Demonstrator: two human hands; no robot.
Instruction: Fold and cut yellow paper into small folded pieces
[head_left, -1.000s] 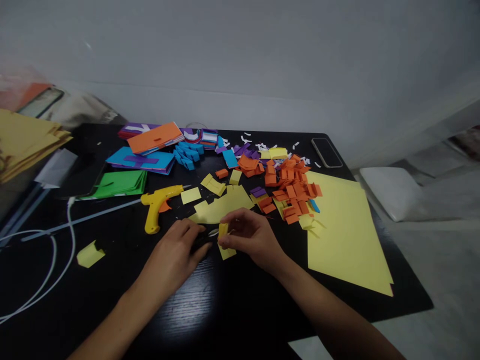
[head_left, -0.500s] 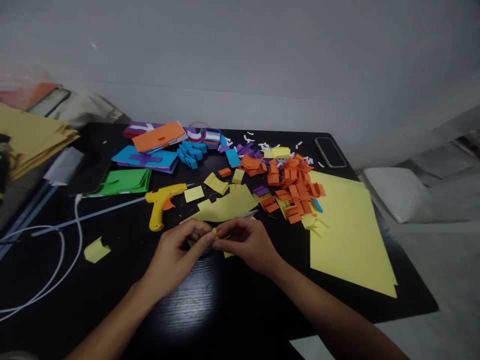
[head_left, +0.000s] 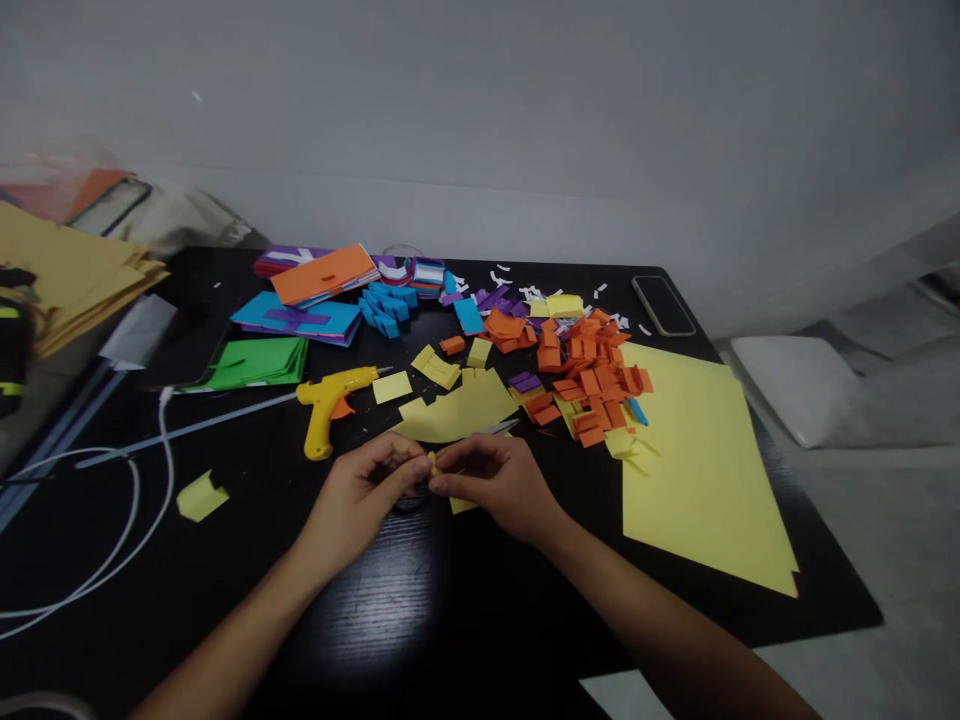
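Between my fingertips, near the middle of the black table [head_left: 480, 640], is a small yellow paper piece [head_left: 433, 464]. My left hand [head_left: 360, 500] pinches it from the left, and my right hand [head_left: 510, 490] pinches it from the right. Scissors [head_left: 499, 427], partly hidden, lie just beyond my right hand. A notched yellow sheet [head_left: 465, 405] rests behind both hands. Left of that sheet is a yellow glue gun [head_left: 322, 405] with an orange trigger. Many folded orange paper pieces [head_left: 592, 375] are heaped to the right.
Large yellow sheets [head_left: 697, 470] cover the table's right side, with a phone [head_left: 664, 305] behind them. Stacks of green [head_left: 259, 362], blue [head_left: 300, 318] and orange [head_left: 326, 275] paper stand at the back left. A white cable [head_left: 166, 450] loops at the left.
The view has shifted slightly, so the table items appear a little farther right. Both hands keep their pinch on the small yellow piece, which shows a bit more between the fingertips.
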